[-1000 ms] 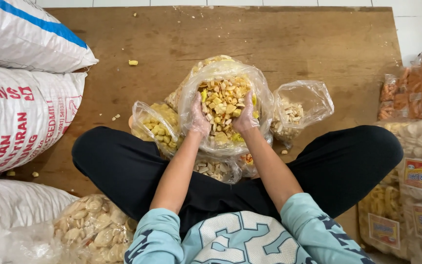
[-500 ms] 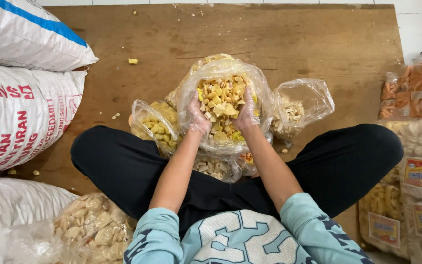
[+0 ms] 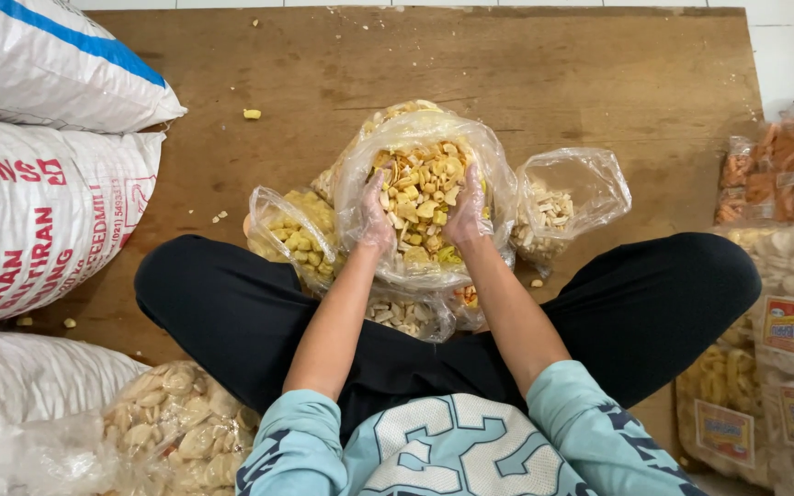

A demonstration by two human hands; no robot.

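Little has shifted since a moment ago: both our hands stay buried in the big clear bag of yellow crackers between our knees on the wooden board. Our left hand and right hand lie flat, fingers loosely spread against the crackers. Two smaller open bags flank it; three white sacks stack at left.
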